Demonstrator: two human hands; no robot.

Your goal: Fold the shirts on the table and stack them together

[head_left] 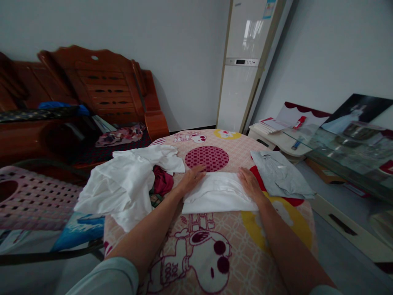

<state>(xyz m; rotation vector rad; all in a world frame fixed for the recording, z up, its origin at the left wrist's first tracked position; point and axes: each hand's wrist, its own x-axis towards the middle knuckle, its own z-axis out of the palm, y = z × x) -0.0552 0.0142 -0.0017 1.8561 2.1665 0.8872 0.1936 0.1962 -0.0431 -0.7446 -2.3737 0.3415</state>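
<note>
A folded white garment (218, 193) lies on the table's cartoon-print cloth (196, 246). My left hand (190, 179) rests flat on its left edge with the fingers stretched out. My right hand (250, 184) lies flat on its right edge, fingers together and extended. Neither hand grips anything. Left of the white garment sits a heap of unfolded white clothes (129, 182) with a dark red piece (162, 182) beneath it. To the right lies a folded grey garment (281, 174).
A carved wooden bench (101, 90) with a floral cloth stands behind the table. A pink perforated plastic chair (33, 196) is at the left. A white floor air conditioner (242, 65) stands in the corner. Low glass-topped furniture (344, 151) with papers runs along the right.
</note>
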